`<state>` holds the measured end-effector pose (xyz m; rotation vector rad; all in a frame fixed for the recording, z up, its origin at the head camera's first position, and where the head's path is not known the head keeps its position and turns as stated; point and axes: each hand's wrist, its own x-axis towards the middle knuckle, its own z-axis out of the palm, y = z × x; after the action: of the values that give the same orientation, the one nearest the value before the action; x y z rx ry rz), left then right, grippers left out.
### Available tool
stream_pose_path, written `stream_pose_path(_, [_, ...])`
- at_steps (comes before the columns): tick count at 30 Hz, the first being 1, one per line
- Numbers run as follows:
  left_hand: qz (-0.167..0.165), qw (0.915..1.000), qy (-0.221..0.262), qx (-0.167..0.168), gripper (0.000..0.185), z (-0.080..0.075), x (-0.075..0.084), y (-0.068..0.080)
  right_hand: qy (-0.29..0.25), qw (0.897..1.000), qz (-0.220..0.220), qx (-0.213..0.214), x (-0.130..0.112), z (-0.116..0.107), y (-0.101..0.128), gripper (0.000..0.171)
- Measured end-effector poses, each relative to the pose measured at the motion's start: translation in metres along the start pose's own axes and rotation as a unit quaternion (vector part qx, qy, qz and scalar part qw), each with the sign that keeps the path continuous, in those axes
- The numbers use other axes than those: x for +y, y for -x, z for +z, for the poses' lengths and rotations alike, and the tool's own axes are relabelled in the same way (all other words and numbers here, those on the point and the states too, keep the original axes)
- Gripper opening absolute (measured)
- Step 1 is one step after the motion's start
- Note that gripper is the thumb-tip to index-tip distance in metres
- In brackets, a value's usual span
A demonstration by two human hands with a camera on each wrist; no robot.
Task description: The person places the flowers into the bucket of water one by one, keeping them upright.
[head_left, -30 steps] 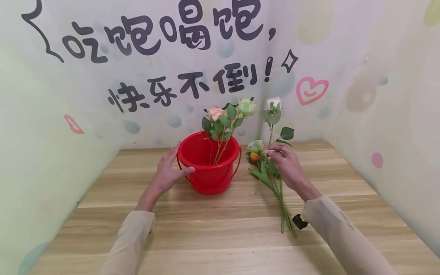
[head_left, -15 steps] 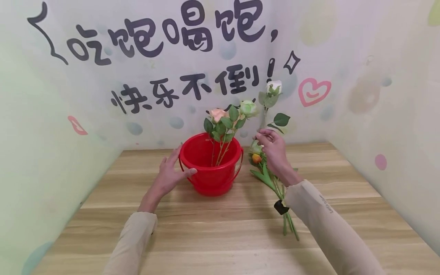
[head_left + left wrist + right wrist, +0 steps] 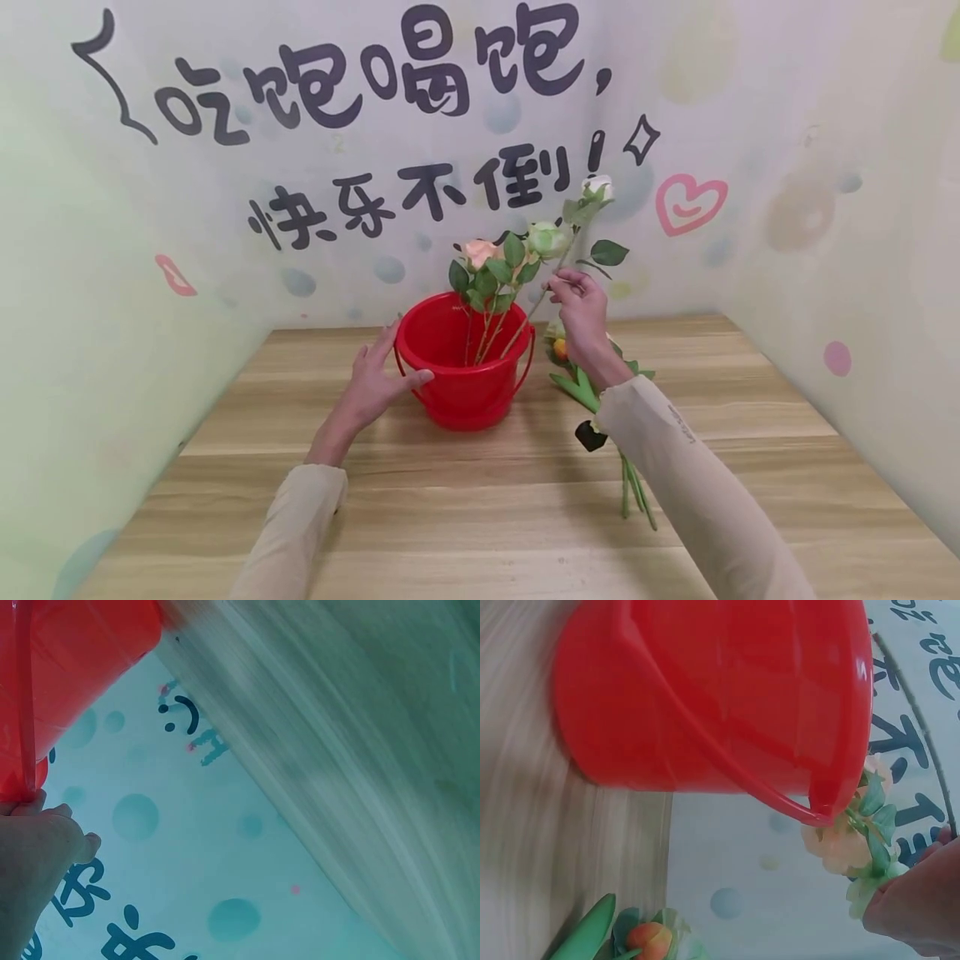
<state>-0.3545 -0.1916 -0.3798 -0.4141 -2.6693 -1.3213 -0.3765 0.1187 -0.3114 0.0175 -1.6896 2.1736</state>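
In the head view a red bucket (image 3: pixel 465 400) stands upright on the table. My left hand (image 3: pixel 372 379) rests against its left side, thumb at the front of the rim and fingers stretched along the outside. With my right hand (image 3: pixel 579 304) I pinch the stem of a white rose (image 3: pixel 597 187), its bloom up and its stem slanting down to the bucket's mouth. The right wrist view shows the lower end of that stem (image 3: pixel 911 697) right at the rim. Inside the bucket lean a pink rose (image 3: pixel 480 252) and a pale green rose (image 3: pixel 550 239) with green leaves.
Right of the bucket, partly under my right forearm, lie more flowers, among them an orange tulip (image 3: pixel 561 348) with long green stems (image 3: pixel 637 492). A black piece (image 3: pixel 590 436) shows at my right cuff. A printed wall (image 3: pixel 360 275) borders the wooden table (image 3: pixel 465 533) behind.
My right hand has lifted the white rose from beside the other flowers and carried it left, its stem now slanting to the bucket's mouth. The left hand has stayed at the bucket.
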Motion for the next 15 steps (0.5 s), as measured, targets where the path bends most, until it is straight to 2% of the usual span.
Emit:
stream_pose_path(6, [0.006,1.0,0.001,0.005,0.11,0.001,0.0,0.0,0.008,1.0,-0.027,0.012,0.007,0.007,-0.004,0.008])
stream_pose_path(15, [0.008,1.0,0.001,0.003,0.11,0.0,0.001,-0.001,0.077,0.997,-0.013,-0.011,0.023,0.014,0.004,0.011])
